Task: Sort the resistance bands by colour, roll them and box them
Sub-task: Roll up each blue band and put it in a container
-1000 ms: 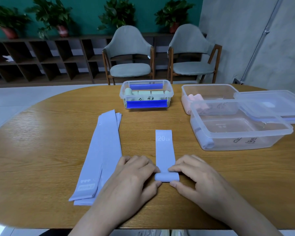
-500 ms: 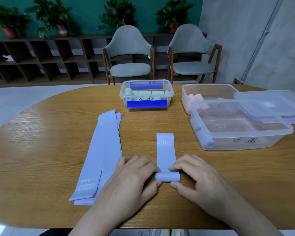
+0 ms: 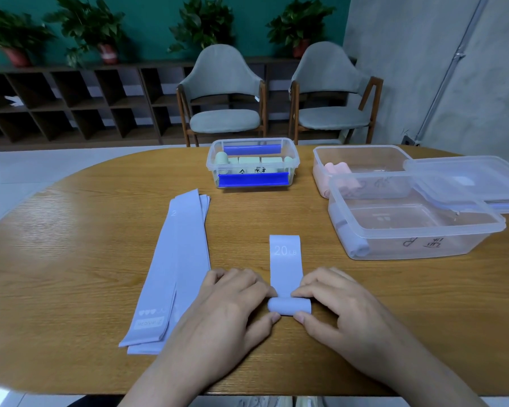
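I count three clear boxes and one loose lid (image 3: 470,180) on the tabletop (image 3: 71,245). My left hand (image 3: 227,306) and right hand (image 3: 344,306) both pinch the rolled end of a lavender band (image 3: 287,277), each grip narrow on the roll; its flat tail, marked 20 LB, points away from me. A stack of flat lavender bands (image 3: 174,268) lies left of it, how many I cannot tell. The far box (image 3: 253,163) holds green rolls, the pink box (image 3: 362,160) pink rolls, the near box (image 3: 415,227) lavender rolls. Two chairs stand beyond.
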Demonstrator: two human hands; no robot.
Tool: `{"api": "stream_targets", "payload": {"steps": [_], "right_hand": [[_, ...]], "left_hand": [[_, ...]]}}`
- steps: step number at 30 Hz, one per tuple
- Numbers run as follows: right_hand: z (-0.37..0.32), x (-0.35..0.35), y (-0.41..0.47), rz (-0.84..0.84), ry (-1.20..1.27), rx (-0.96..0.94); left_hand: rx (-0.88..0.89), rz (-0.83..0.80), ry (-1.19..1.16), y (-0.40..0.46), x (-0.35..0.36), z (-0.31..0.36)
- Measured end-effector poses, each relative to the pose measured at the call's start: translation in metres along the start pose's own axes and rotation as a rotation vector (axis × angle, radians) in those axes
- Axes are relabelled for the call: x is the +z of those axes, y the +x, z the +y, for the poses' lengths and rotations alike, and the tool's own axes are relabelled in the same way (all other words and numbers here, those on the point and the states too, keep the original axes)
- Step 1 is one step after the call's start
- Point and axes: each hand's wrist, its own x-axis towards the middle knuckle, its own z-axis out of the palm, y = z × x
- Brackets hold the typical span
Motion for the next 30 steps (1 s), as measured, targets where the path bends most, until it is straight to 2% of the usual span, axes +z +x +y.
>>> {"api": "stream_targets", "payload": {"steps": [30], "right_hand": [[0.0020,0.0006,0.0000,-0.003,0.000,0.007]], "left_hand": [[-0.017,0.000,-0.020,0.0000,-0.0011,0.0014]]}}
